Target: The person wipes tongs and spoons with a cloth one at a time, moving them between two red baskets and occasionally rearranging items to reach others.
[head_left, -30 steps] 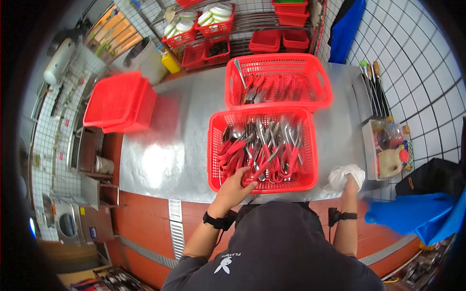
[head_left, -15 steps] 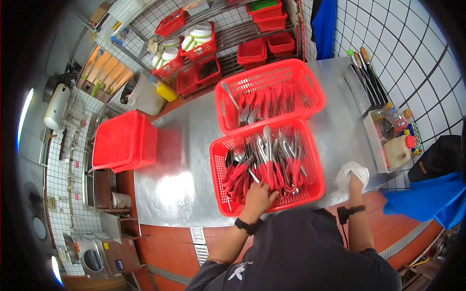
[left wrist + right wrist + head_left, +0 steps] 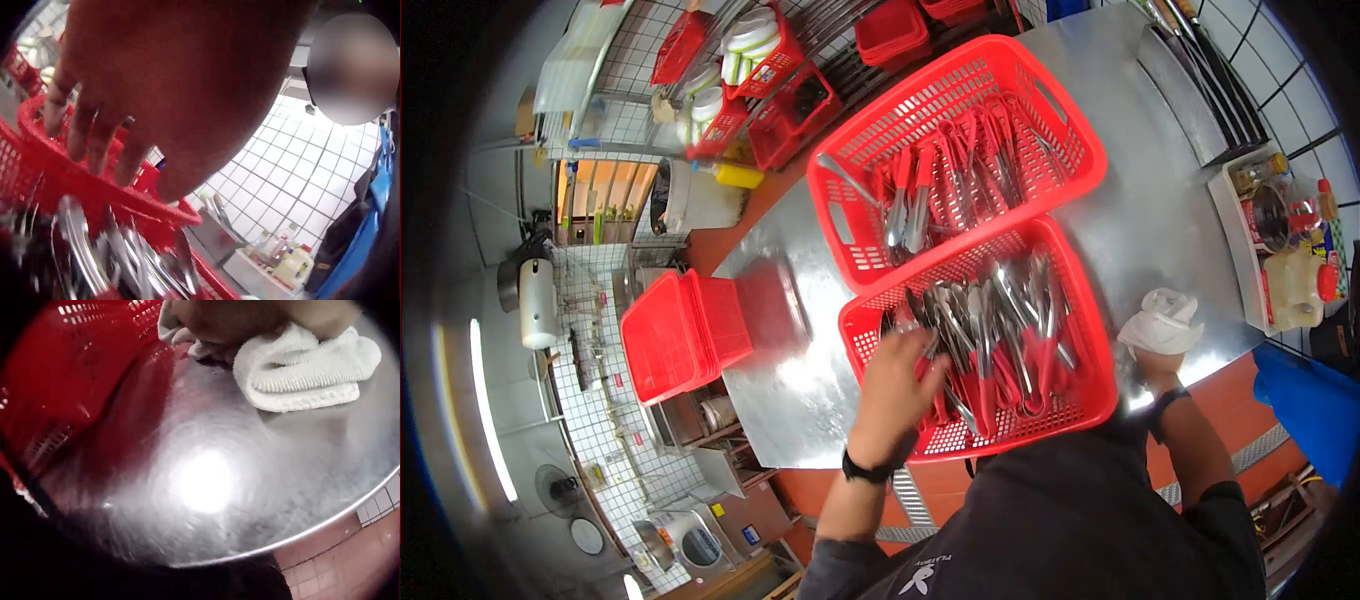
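My left hand (image 3: 895,390) is over the left side of the near red basket (image 3: 1100,390), its fingers extended and spread in the left wrist view. Under and beside it lie several metal tongs (image 3: 978,340) with red grips, piled in that basket; some are hidden by the hand. To the right of the basket, my right hand (image 3: 1157,368) grips a bunched white cloth (image 3: 1162,320) on the steel table. In the right wrist view the folded cloth (image 3: 306,369) bulges out from beneath the hand.
Behind stands a second red basket (image 3: 1055,150) holding more tongs. Stacked red bins (image 3: 665,335) sit at the table's left end. A white tray (image 3: 1240,250) of bottles lines the right edge of the steel table (image 3: 1120,110).
My left hand has moved from the red grips near the basket's front to above its left side. The right hand stays with the cloth. The head view has turned and come closer.
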Demonstrator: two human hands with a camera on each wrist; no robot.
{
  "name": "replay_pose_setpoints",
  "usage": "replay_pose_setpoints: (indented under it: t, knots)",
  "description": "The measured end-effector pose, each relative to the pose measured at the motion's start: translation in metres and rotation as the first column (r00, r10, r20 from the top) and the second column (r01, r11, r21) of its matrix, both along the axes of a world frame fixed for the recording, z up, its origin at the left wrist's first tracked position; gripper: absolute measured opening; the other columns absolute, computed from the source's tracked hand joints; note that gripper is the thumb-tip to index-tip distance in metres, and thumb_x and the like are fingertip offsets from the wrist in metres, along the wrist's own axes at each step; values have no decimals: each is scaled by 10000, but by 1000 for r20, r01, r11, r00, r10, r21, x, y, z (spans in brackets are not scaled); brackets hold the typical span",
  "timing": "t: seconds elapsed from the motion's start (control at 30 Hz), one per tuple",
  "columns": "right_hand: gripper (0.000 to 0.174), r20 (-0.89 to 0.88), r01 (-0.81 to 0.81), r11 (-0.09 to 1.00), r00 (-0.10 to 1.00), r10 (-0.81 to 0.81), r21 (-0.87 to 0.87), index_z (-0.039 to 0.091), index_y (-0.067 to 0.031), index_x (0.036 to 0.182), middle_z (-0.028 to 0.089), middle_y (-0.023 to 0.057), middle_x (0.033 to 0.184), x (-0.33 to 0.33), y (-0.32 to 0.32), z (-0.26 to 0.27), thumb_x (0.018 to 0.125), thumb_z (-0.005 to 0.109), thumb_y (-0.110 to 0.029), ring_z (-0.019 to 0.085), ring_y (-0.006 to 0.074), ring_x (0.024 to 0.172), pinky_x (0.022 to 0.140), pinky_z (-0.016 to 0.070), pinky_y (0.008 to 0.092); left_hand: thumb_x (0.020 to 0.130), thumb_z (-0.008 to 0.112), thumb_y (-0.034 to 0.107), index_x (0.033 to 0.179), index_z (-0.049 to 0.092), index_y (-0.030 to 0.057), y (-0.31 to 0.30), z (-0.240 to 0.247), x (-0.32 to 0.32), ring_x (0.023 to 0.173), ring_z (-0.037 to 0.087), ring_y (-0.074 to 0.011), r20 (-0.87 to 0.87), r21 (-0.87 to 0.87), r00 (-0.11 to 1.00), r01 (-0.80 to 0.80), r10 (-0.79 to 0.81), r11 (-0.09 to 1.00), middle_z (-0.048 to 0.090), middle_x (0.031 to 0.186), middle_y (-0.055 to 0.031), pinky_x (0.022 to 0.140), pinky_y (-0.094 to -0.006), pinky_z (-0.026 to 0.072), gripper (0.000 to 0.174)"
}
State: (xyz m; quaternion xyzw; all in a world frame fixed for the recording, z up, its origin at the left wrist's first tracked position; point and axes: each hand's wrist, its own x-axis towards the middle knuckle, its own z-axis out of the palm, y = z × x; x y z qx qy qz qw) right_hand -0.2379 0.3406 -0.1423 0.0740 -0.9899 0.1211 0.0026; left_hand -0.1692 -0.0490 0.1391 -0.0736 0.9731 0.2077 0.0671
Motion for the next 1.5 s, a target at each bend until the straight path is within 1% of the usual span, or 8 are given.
replay_pose_setpoints:
  t: [0.27, 0.43, 0.67, 0.83, 1.03, 1.23, 1.3, 1.5]
  knots:
    - [716, 112, 128, 951, 989, -100, -280, 415, -24, 1246, 502, 159, 1154, -16, -15, 46, 684, 705, -359, 520, 344, 1034, 935, 350, 495, 813, 627, 179, 1029, 607, 82, -46, -82, -245, 958, 607, -359, -254, -190, 941, 178, -224, 965, 628, 1023, -177, 810, -454, 504, 237]
    - [618, 302, 455, 553, 888, -348, -698, 464, -39, 1163, 521, 140, 1098, -28, -32, 73, 669, 714, -315, 540, 325, 977, 910, 369, 472, 856, 533, 213, 1259, 529, 170, -83, -141, -305, 1083, 620, -344, 384, -466, 920, 123, 75, 876, 636, 1151, -186, 887, -494, 498, 405]
    - [661, 123, 210, 903, 977, -176, -374, 474, -86, 1204, 515, 120, 1141, -19, -23, 75, 661, 731, -364, 496, 313, 1087, 951, 379, 453, 717, 702, 278, 1387, 385, 175, -85, -98, -305, 1116, 592, -359, 292, -391, 945, -19, 144, 920, 617, 1188, -201, 926, -471, 477, 749]
    - [448, -73, 117, 895, 984, -163, -430, 507, -69, 1062, 561, 98, 987, -27, -38, 117, 698, 708, -237, 565, 286, 918, 837, 433, 402, 728, 708, 236, 1345, 430, 79, -89, 30, -263, 1051, 629, -326, -228, -108, 969, -118, 91, 987, 618, 1151, -226, 895, -420, 497, 695]
    - [308, -234, 78, 956, 961, -148, -284, 502, -88, 995, 537, 78, 926, -18, -20, 24, 762, 664, -206, 546, 262, 870, 828, 412, 391, 846, 650, 83, 1207, 526, 35, -91, 88, -88, 954, 618, -162, -700, 602, 503, 32, 508, 798, 610, 1095, -44, 847, -320, 495, 385]
    - [379, -415, 46, 996, 910, -9, 79, 564, -112, 1106, 601, 120, 1116, -12, -18, 22, 853, 549, -394, 552, 327, 1066, 937, 386, 452, 781, 633, 6, 1175, 517, 36, -57, 5, 62, 938, 632, -193, -24, 974, 960, -40, 278, 222, 610, 1033, -52, 825, -310, 496, 412]
    - [539, 225, 108, 993, 968, -113, 38, 486, -139, 1311, 497, 128, 1353, -16, -25, 63, 865, 499, -442, 424, 336, 1287, 1096, 267, 470, 762, 581, -40, 1224, 478, 36, -20, 2, 89, 919, 655, -230, 145, 989, 979, -141, 143, -40, 593, 1036, -55, 821, -314, 497, 480]
    - [209, 35, 132, 985, 990, -137, 111, 652, -92, 831, 652, 130, 895, -33, -35, 78, 829, 514, -248, 610, 299, 836, 665, 452, 443, 791, 527, -98, 1363, 350, 20, 32, -3, 128, 942, 661, -246, 135, 923, 976, -187, 173, 335, 528, 1213, -108, 857, -308, 497, 610]
